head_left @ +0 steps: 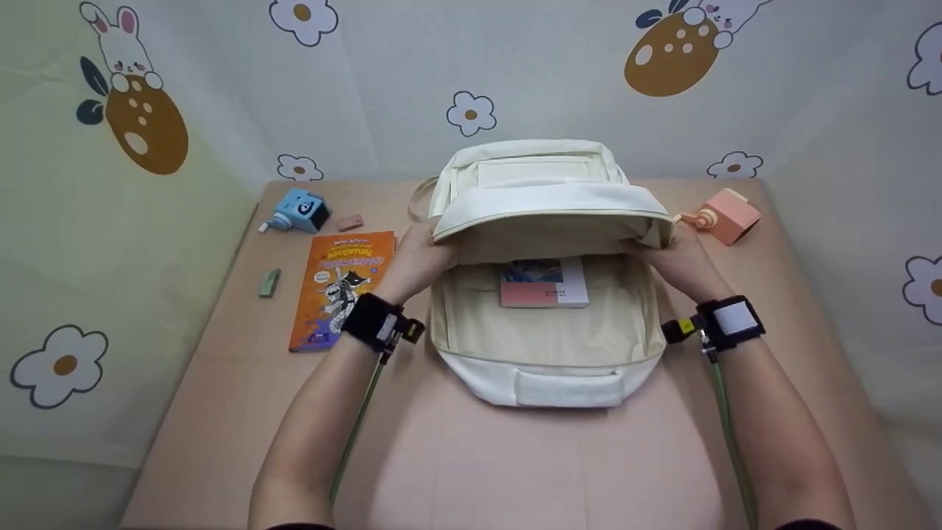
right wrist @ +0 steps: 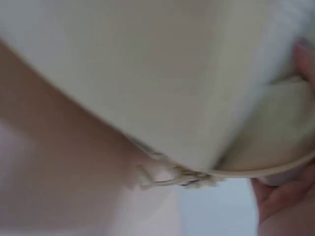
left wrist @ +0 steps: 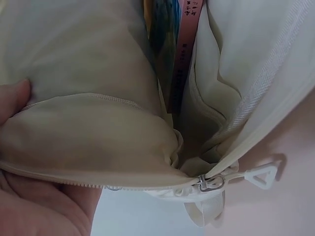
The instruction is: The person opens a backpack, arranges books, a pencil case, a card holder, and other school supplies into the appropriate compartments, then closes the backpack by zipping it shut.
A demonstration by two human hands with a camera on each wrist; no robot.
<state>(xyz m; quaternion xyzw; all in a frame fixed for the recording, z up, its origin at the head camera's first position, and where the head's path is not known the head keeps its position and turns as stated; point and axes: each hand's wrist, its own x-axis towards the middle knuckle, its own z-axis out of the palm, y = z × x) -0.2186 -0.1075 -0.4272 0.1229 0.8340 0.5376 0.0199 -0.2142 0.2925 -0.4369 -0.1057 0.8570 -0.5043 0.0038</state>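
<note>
A cream backpack (head_left: 548, 346) lies unzipped on the table, its front panel (head_left: 552, 199) lifted up and back. My left hand (head_left: 425, 258) grips the panel's left edge, with the thumb inside and the fingers beneath the zipper edge (left wrist: 98, 187) in the left wrist view. On the opposite side my right hand (head_left: 681, 258) holds the panel's right edge; the right wrist view is blurred. Inside the bag sits a book (head_left: 544, 283) with a pink and white cover, partly hidden by the panel. Its pink spine (left wrist: 186, 54) shows in the left wrist view.
Left of the bag lie an orange book (head_left: 342, 287), a blue box-shaped object with a crank (head_left: 298, 210), a small pink block (head_left: 350, 222) and a green block (head_left: 269, 283). A pink box-shaped object with a crank (head_left: 728, 216) lies at the back right. Patterned curtains surround the table.
</note>
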